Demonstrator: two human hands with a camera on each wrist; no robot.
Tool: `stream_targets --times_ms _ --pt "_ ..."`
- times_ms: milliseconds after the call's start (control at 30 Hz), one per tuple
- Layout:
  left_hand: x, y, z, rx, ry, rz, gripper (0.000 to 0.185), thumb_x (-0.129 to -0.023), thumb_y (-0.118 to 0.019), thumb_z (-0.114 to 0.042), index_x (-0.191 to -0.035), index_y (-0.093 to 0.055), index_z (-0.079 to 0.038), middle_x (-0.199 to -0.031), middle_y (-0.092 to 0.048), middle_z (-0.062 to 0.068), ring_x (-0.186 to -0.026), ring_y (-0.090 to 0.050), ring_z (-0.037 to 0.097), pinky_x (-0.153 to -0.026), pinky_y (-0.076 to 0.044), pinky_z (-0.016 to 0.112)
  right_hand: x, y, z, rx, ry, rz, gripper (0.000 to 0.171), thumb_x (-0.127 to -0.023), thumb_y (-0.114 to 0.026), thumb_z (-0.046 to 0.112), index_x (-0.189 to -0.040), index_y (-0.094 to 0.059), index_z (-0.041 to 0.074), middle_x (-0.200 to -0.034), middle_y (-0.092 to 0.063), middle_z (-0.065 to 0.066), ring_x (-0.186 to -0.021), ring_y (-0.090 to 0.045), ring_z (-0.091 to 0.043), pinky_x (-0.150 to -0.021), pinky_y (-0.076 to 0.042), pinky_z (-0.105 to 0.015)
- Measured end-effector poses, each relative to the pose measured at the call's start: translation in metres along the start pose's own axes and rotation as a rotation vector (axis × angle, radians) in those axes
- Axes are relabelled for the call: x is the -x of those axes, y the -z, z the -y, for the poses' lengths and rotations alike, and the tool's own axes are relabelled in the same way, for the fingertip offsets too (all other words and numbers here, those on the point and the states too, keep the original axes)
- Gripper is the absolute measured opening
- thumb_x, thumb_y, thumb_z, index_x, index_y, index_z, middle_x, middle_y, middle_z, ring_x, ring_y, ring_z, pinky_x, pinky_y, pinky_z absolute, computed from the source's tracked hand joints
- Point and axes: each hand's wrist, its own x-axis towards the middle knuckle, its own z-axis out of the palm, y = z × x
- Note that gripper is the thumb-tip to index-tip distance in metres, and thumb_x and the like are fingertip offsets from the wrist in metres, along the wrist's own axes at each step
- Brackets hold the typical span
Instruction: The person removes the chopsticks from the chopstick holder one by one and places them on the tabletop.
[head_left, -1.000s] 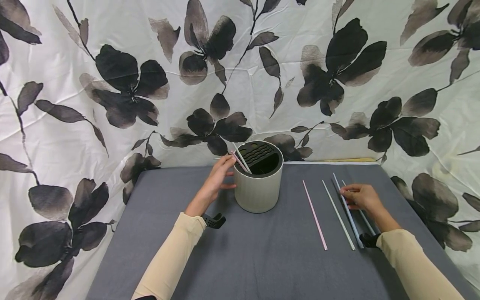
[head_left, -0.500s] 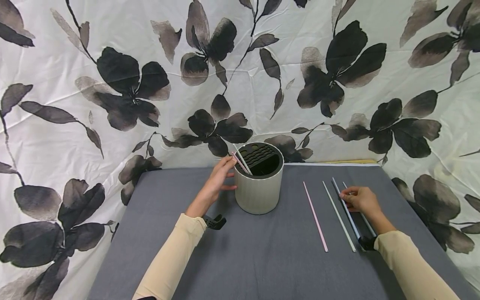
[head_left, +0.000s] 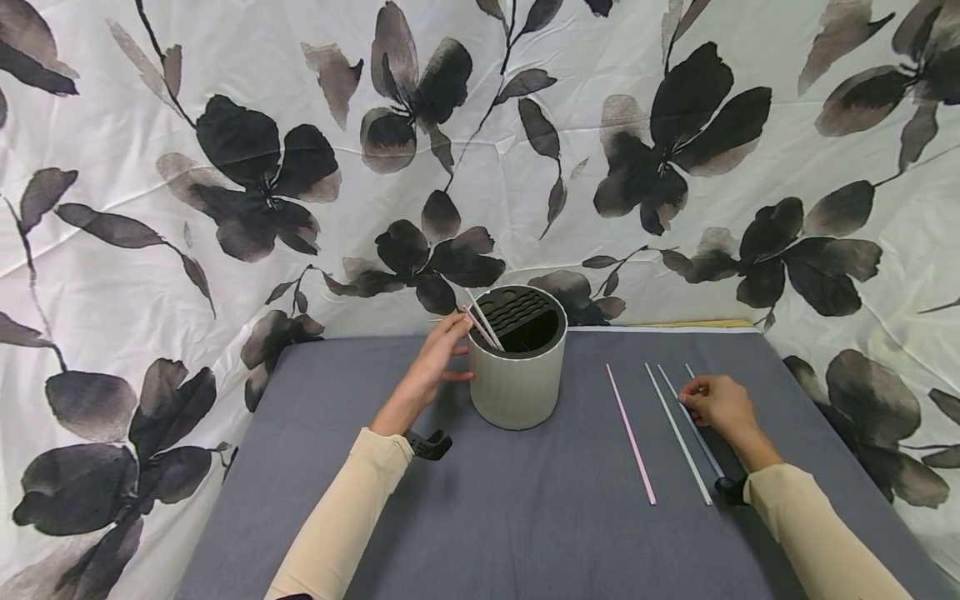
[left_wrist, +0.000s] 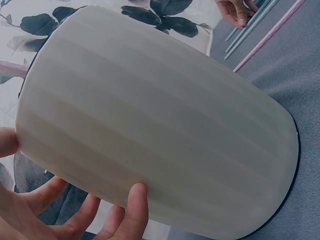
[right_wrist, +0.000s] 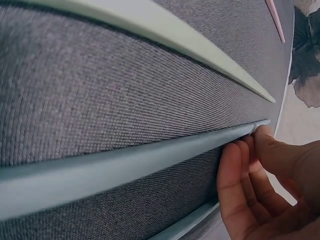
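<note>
A ribbed off-white utensil holder [head_left: 516, 392] stands upright on the grey cloth. My left hand [head_left: 433, 358] rests against its left side, thumb at the rim and fingers touching the wall. Inside the holder, a pink chopstick [head_left: 480, 327] and a white chopstick [head_left: 483, 315] lean near that thumb. At the right, my right hand [head_left: 718, 406] pinches a blue chopstick [right_wrist: 125, 159] towards its far end, close over the cloth. Another blue chopstick [right_wrist: 187, 220] lies beneath and beside this hand. Left of it lie a pale green-white chopstick [head_left: 677, 433] and a pink chopstick [head_left: 630, 433].
The holder's top has a black slotted insert [head_left: 510, 304] with a wide opening [head_left: 528, 335] at the front. Grey cloth [head_left: 525, 517] covers the table, and a floral curtain [head_left: 525, 242] hangs right behind its far edge.
My right hand has shifted the pinched blue chopstick slightly left and towards me, closer to the pale one. The left hand and the holder stay where they were.
</note>
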Motion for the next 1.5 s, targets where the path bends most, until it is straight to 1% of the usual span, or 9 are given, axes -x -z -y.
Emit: stream_targets --times_ms 200,400,533,800,1000,1067,1133,1300,1500 --pt "-0.001 0.000 0.002 0.007 -0.003 0.002 0.054 -0.104 -0.053 -0.047 -0.152 -0.049 -0.023 -0.160 -0.041 0.011 -0.140 -0.047 0.043 -0.083 -0.066 0.049 0.001 0.000 0.002 0.014 -0.009 0.000 0.023 -0.099 -0.070 0.012 -0.101 -0.071 -0.010 -0.075 -0.073 -0.012 -0.064 -0.066 -0.016 -0.054 -0.061 -0.029" --pt "-0.001 0.000 0.002 0.005 0.000 0.000 0.052 -0.104 -0.053 -0.048 -0.151 -0.051 -0.024 -0.159 -0.042 0.010 -0.140 -0.047 0.041 -0.086 -0.065 0.050 0.001 -0.002 0.002 0.068 0.006 -0.004 0.022 -0.096 -0.074 0.015 -0.098 -0.071 -0.007 -0.069 -0.071 -0.005 -0.059 -0.064 -0.013 -0.052 -0.056 -0.029" --pt "-0.001 0.000 0.002 0.006 -0.006 0.001 0.052 -0.104 -0.053 -0.048 -0.150 -0.051 -0.023 -0.159 -0.042 0.010 -0.139 -0.048 0.042 -0.085 -0.065 0.050 0.002 -0.002 0.001 0.109 0.020 -0.024 0.021 -0.095 -0.074 0.015 -0.096 -0.070 -0.005 -0.069 -0.071 -0.005 -0.057 -0.063 -0.012 -0.052 -0.052 -0.031" --pt "0.000 -0.001 0.003 0.003 -0.007 0.001 0.051 -0.104 -0.053 -0.049 -0.149 -0.052 -0.024 -0.159 -0.042 0.010 -0.139 -0.048 0.042 -0.084 -0.066 0.050 0.005 -0.001 0.000 0.147 0.026 -0.087 0.019 -0.093 -0.074 0.017 -0.091 -0.071 -0.002 -0.062 -0.068 0.001 -0.053 -0.059 -0.010 -0.052 -0.043 -0.031" --pt "-0.001 -0.001 0.004 0.003 -0.004 0.002 0.051 -0.104 -0.053 -0.049 -0.149 -0.052 -0.024 -0.159 -0.042 0.010 -0.139 -0.048 0.042 -0.085 -0.065 0.050 0.002 0.003 0.006 0.152 0.014 -0.102 0.022 -0.095 -0.074 0.021 -0.095 -0.073 -0.001 -0.062 -0.067 -0.001 -0.054 -0.058 -0.012 -0.052 -0.041 -0.031" --pt "0.000 -0.001 0.003 0.004 -0.007 0.003 0.051 -0.104 -0.053 -0.049 -0.149 -0.052 -0.024 -0.159 -0.042 0.010 -0.139 -0.048 0.042 -0.085 -0.065 0.050 -0.001 0.005 0.011 0.148 0.026 -0.103 0.025 -0.096 -0.073 0.023 -0.099 -0.073 -0.003 -0.067 -0.069 -0.005 -0.056 -0.058 -0.013 -0.052 -0.042 -0.031" --pt "0.000 -0.001 0.003 0.003 -0.007 0.002 0.052 -0.104 -0.053 -0.048 -0.150 -0.051 -0.024 -0.159 -0.042 0.010 -0.139 -0.048 0.042 -0.085 -0.065 0.050 -0.004 0.006 0.018 0.120 0.048 -0.095 0.028 -0.098 -0.072 0.024 -0.105 -0.073 -0.004 -0.076 -0.073 -0.011 -0.061 -0.062 -0.014 -0.052 -0.046 -0.030" --pt "0.000 -0.001 0.001 -0.002 -0.007 -0.002 0.052 -0.105 -0.052 -0.048 -0.150 -0.051 -0.024 -0.159 -0.041 0.010 -0.139 -0.048 0.042 -0.085 -0.065 0.050 -0.010 0.010 0.044 -0.011 0.144 -0.058 0.034 -0.101 -0.071 0.027 -0.119 -0.071 -0.002 -0.100 -0.076 -0.021 -0.073 -0.066 -0.011 -0.058 -0.054 -0.026" --pt "0.000 -0.001 0.001 -0.001 -0.009 -0.004 0.051 -0.105 -0.052 -0.048 -0.150 -0.051 -0.024 -0.159 -0.042 0.009 -0.139 -0.048 0.041 -0.084 -0.066 0.048 -0.009 0.011 0.080 -0.117 0.271 -0.036 0.036 -0.101 -0.072 0.028 -0.128 -0.069 0.003 -0.116 -0.074 -0.020 -0.087 -0.063 0.006 -0.070 -0.053 -0.016"
